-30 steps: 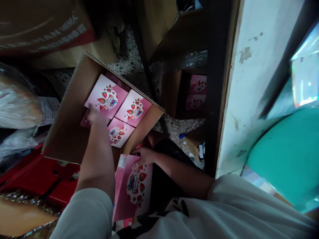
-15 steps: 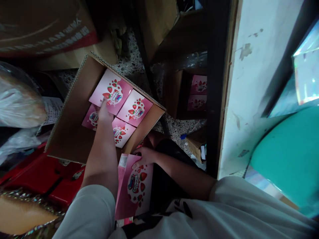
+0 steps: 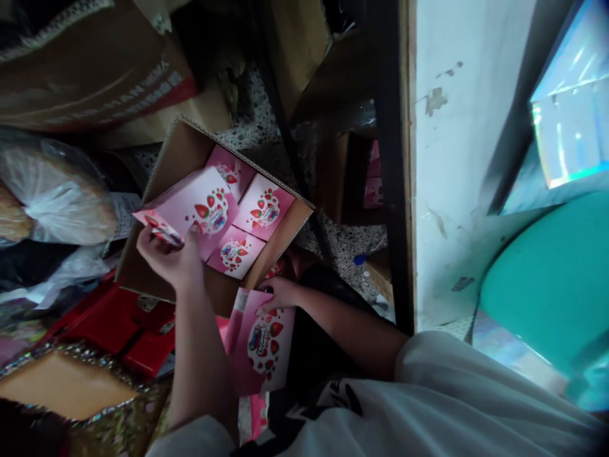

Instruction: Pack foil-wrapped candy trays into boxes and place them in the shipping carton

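My left hand (image 3: 174,254) grips a pink box printed with strawberries (image 3: 200,206) by its near left end, thumb on top and fingers at the side. The box is tilted inside an open cardboard carton (image 3: 159,171). Several like pink boxes lie in that carton, one of them (image 3: 264,206) at its right side. My right hand (image 3: 280,295) is closed on the upper edge of another pink strawberry box (image 3: 264,346), held upright close to my body, below the carton's near corner. Part of the right hand's fingers is hidden behind that box.
A dark post and white panel (image 3: 438,165) stand to the right, with a teal balloon-like object (image 3: 547,285) beyond. Another carton (image 3: 330,178) holding pink boxes sits behind the post. Clear plastic bags (image 3: 71,190) and a red object (image 3: 147,343) lie at left.
My left hand has shifted left and toward me, tilting a pink box up from the carton and uncovering another box beneath. My right hand still holds its box.
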